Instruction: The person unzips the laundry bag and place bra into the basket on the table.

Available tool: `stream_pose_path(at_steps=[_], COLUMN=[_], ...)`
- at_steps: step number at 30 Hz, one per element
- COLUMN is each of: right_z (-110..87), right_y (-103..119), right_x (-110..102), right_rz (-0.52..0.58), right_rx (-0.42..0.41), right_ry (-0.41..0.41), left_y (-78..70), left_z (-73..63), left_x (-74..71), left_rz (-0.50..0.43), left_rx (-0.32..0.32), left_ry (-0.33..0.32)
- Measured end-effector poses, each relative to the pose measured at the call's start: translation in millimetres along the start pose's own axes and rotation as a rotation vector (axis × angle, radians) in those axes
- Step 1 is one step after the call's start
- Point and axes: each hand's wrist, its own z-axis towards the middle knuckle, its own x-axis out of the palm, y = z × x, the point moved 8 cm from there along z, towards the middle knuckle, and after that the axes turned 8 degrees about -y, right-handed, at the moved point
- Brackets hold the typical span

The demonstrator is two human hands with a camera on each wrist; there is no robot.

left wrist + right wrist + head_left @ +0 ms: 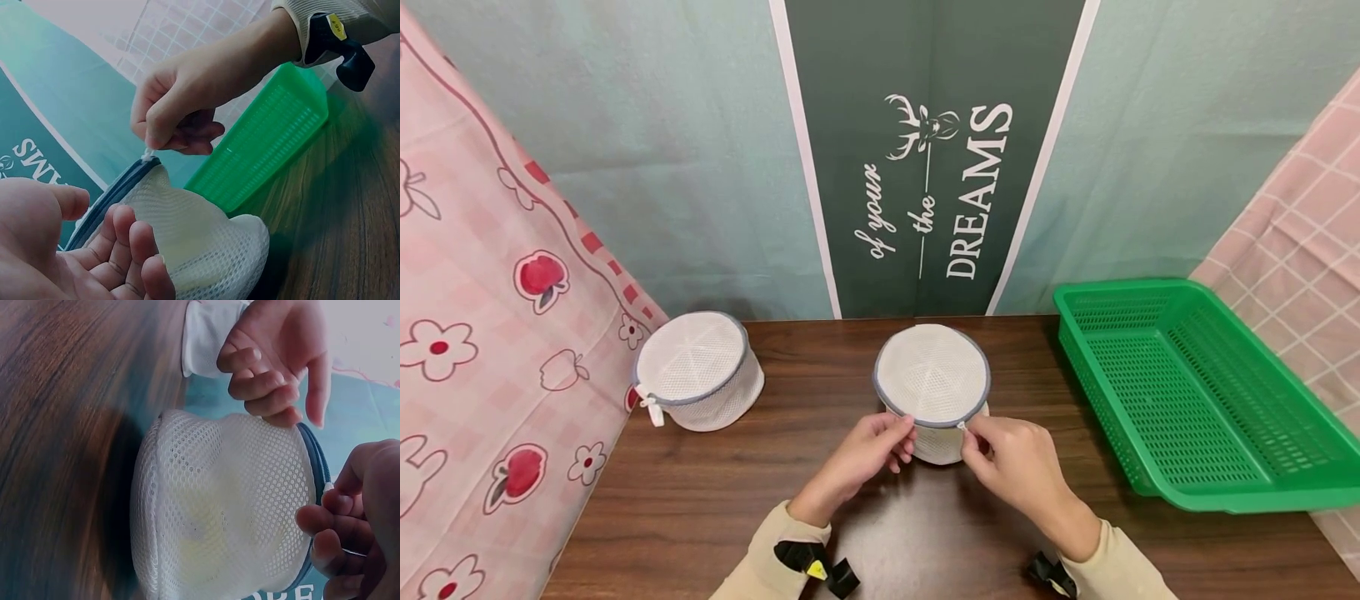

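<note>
A white mesh laundry bag, round with a blue-grey zipped rim, stands upright on the wooden table in front of me. My right hand pinches the small white zipper pull at the rim's near right. At the near left of the rim is my left hand; its thumb is apart from the loosely bent fingers, which touch or nearly touch the mesh side. Through the mesh in the right wrist view, the bag shows something pale yellow, too blurred to identify.
A second mesh laundry bag stands at the left, its zipper tab hanging out. On the right is a green plastic basket. Printed cloths hang behind and at both sides of the wooden table.
</note>
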Motion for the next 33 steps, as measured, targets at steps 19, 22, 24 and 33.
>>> stream_pose_path(at_steps=[19, 22, 24, 33], right_z=[-2.8, -2.9, -3.2, -2.9], right_y=[17, 18, 19, 23], right_x=[17, 18, 19, 21], right_rz=[0.105, 0.106, 0.119, 0.146], right_rx=[-0.127, -0.134, -0.143, -0.166], right_ry=[0.118, 0.132, 0.135, 0.147], left_y=[0.4, 1.1, 1.2, 0.5], left_z=[1.9, 1.3, 0.8, 0.1], left_x=[14.0, 14.8, 15.2, 16.6], left_rz=[-0.005, -0.003, -0.001, 0.002], left_rx=[-0.025, -0.030, -0.030, -0.027], left_ry=[0.015, 0.023, 0.027, 0.032])
